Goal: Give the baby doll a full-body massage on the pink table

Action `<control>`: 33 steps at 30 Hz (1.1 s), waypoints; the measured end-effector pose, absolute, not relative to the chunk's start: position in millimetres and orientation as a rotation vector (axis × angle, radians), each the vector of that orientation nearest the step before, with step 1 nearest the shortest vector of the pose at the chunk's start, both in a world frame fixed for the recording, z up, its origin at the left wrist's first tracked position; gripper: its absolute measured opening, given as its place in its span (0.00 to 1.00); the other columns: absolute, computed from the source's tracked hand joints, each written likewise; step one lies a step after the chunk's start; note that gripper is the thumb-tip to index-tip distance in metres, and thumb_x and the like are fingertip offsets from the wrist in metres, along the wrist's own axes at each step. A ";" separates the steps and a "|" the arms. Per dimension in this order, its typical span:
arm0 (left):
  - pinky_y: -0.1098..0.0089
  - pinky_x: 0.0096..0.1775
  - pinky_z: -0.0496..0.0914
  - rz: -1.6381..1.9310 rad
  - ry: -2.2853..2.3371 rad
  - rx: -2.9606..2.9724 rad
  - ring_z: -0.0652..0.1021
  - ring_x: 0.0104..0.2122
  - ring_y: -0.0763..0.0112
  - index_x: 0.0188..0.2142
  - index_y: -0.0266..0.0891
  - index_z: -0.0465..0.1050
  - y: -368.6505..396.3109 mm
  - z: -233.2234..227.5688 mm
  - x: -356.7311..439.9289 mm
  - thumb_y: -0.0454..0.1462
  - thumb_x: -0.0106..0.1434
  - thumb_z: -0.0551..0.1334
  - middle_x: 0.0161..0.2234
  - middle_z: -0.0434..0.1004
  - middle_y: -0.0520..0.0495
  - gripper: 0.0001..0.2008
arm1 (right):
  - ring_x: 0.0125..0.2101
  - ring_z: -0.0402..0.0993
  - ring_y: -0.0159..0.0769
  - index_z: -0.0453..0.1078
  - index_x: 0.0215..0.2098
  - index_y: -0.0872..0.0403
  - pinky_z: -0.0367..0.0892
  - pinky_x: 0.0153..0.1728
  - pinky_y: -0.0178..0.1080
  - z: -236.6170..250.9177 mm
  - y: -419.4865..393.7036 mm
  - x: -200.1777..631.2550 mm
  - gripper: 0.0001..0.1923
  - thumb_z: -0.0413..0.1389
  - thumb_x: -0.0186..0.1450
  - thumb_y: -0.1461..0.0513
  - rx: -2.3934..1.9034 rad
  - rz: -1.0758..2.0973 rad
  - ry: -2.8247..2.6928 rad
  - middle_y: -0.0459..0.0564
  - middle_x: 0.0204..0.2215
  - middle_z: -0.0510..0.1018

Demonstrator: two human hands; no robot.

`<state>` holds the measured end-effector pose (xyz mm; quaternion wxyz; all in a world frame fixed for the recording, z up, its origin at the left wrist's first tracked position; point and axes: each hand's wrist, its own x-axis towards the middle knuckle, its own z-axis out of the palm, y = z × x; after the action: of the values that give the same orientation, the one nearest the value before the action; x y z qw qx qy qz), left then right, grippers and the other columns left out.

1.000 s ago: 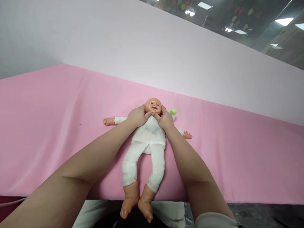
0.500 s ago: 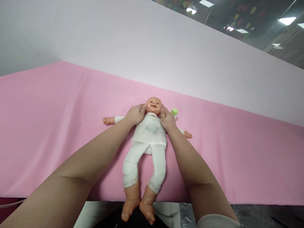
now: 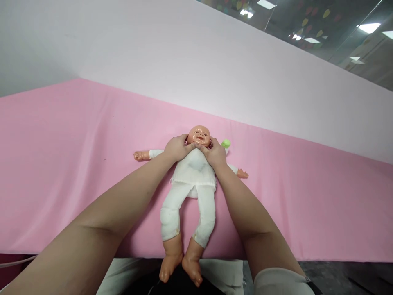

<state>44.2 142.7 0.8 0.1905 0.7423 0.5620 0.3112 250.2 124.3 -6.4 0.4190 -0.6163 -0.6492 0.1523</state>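
A baby doll [image 3: 193, 168] with a soft white cloth body lies on its back, its head [image 3: 199, 133] at the far end and its bare feet over the near edge. My left hand [image 3: 178, 148] cups one side of the head and jaw, and my right hand [image 3: 216, 153] cups the other. Both thumbs reach inward and meet below the chin. The other fingers are partly hidden beside and behind the head. The doll's arms stretch out to either side.
A light green round object [image 3: 226, 144] lies just right of my right hand; its lower part is partly hidden. Pink cloth [image 3: 307, 196] covers the table, which meets a white wall [image 3: 172, 53] at the back. A pale cable [image 3: 18, 262] runs at the lower left.
Both thumbs have moved from the doll's cheeks down and inward to below its chin, while my hands stay at the sides of the head. The doll lies nearly as before.
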 end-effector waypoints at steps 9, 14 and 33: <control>0.61 0.45 0.73 0.909 1.566 2.065 0.83 0.49 0.50 0.58 0.42 0.77 146.5 -6.1 41.7 0.60 0.73 0.54 0.51 0.86 0.40 0.31 | 0.51 0.83 0.53 0.74 0.62 0.55 0.75 0.56 0.53 -13.3 130.1 258.7 0.27 0.57 0.75 0.46 -1.472 0.264 -1.779 0.63 0.54 0.85; 0.60 0.51 0.73 0.943 1.553 2.016 0.82 0.53 0.51 0.60 0.44 0.77 150.4 -9.8 40.5 0.55 0.77 0.48 0.53 0.85 0.41 0.28 | 0.64 0.76 0.51 0.70 0.68 0.57 0.69 0.66 0.54 -22.8 136.7 263.9 0.31 0.49 0.78 0.45 -1.409 0.314 -1.751 0.63 0.63 0.79; 0.61 0.46 0.75 0.927 1.559 2.022 0.83 0.49 0.50 0.59 0.43 0.78 140.2 -1.5 44.6 0.61 0.68 0.62 0.51 0.86 0.41 0.32 | 0.47 0.85 0.47 0.73 0.61 0.52 0.78 0.52 0.49 -17.1 126.8 253.4 0.35 0.67 0.65 0.42 -1.524 0.357 -1.633 0.57 0.50 0.86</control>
<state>44.6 140.2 -1.5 0.2110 0.7277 0.5609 0.3335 253.4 126.8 -17.1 0.4258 -0.6095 -0.6533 0.1430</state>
